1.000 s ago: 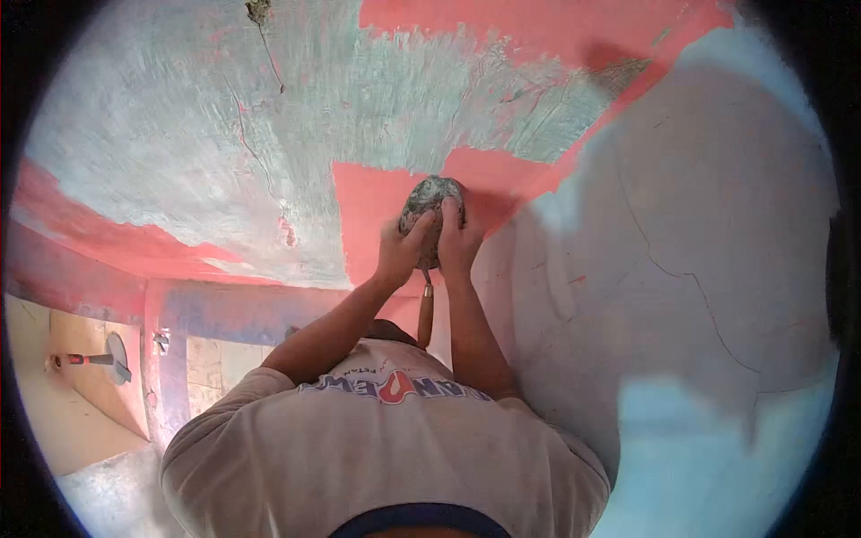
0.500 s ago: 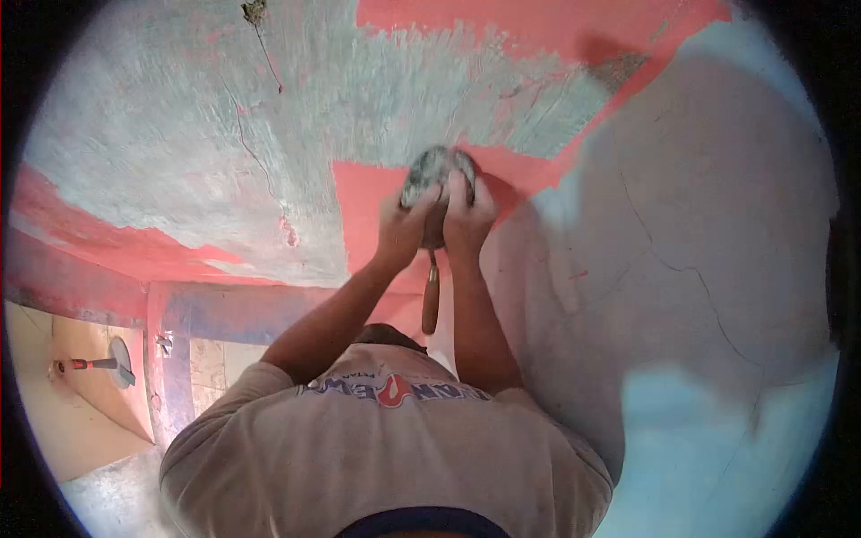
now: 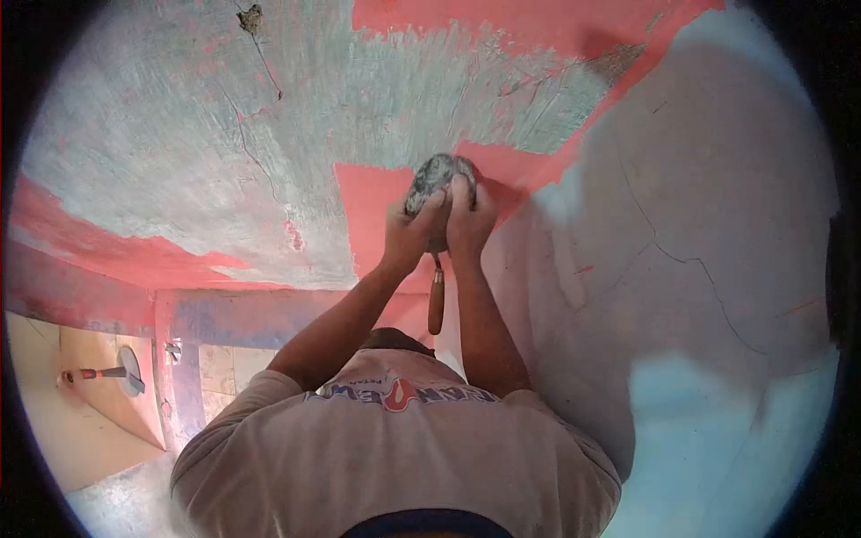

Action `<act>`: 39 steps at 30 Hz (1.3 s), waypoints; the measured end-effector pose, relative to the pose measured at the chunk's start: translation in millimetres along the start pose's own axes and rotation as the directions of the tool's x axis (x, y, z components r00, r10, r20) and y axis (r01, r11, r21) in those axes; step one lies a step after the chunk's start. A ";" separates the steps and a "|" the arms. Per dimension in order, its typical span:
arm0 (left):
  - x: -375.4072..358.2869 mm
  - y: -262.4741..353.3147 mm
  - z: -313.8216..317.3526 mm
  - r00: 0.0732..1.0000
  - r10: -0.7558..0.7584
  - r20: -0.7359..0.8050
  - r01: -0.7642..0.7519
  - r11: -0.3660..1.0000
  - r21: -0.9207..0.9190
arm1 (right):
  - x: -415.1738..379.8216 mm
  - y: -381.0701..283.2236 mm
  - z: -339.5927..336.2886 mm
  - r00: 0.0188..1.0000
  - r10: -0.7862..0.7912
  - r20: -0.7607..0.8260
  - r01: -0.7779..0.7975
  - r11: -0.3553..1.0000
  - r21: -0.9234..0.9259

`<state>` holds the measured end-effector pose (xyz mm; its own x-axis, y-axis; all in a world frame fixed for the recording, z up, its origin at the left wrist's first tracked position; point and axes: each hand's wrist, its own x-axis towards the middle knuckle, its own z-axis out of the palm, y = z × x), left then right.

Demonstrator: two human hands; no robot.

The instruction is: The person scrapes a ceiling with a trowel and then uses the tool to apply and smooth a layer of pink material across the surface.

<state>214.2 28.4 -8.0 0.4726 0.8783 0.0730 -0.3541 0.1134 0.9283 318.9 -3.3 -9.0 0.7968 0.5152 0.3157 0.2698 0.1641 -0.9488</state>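
Note:
Both my arms reach out from my light shirt (image 3: pixel 395 457) to a red-painted surface (image 3: pixel 377 202). My left hand (image 3: pixel 408 238) and my right hand (image 3: pixel 468 220) are clasped together around a trowel (image 3: pixel 438 172). Its blade carries grey mortar and is pressed against the red paint. The trowel's wooden handle (image 3: pixel 436 305) sticks out below my hands, between my forearms. The blade sits at the edge of a wide grey plastered patch (image 3: pixel 224 134).
A pale, cracked wall (image 3: pixel 700 260) meets the red surface on the right. At the lower left a second trowel with a red handle (image 3: pixel 99 372) lies on a tan surface. A blue and red band (image 3: pixel 242 314) runs below the plastered patch.
My hands and the trowel have slid a little up and to the right along the red paint. The handle moved with them.

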 end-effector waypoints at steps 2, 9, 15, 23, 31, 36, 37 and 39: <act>-9.1 -21.4 -6.3 0.998 0.038 -0.040 -0.036 0.999 0.036 | -14.0 19.5 6.1 0.995 -0.080 -0.057 0.081 0.996 0.029; 24.6 23.9 6.4 0.999 0.049 0.020 -0.048 0.998 -0.032 | 19.0 -32.4 4.1 0.979 -0.206 0.006 0.205 0.977 0.056; -3.2 -3.5 -1.0 0.997 0.062 -0.052 -0.058 0.996 0.064 | -2.6 6.1 8.8 0.983 -0.168 -0.079 0.173 0.982 0.070; 1.1 -14.3 -7.7 0.999 0.032 -0.023 -0.032 0.999 0.011 | -3.2 7.3 4.4 0.998 -0.039 -0.045 0.039 0.999 -0.019; 4.7 24.2 13.3 0.997 0.076 -0.001 -0.076 0.993 -0.091 | 25.4 -38.2 5.0 0.991 -0.131 -0.017 0.131 0.972 0.194; -5.7 -27.7 -6.6 0.991 0.131 -0.030 -0.130 0.991 0.045 | -14.2 23.1 3.9 0.997 -0.037 -0.069 0.039 0.999 0.025; -5.4 -29.9 -6.9 0.996 0.081 -0.023 -0.082 0.996 -0.035 | -15.7 26.5 5.2 0.996 -0.050 -0.074 0.054 0.997 0.056; 7.8 -4.7 5.9 0.994 0.110 0.029 -0.108 0.991 -0.074 | 0.9 11.0 3.9 0.993 -0.095 -0.070 0.098 0.994 0.046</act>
<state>224.3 31.9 -9.6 0.4536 0.8718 0.1849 -0.4618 0.0524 0.8855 320.5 2.2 -19.1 0.8034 0.4376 0.4038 0.3215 0.2520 -0.9127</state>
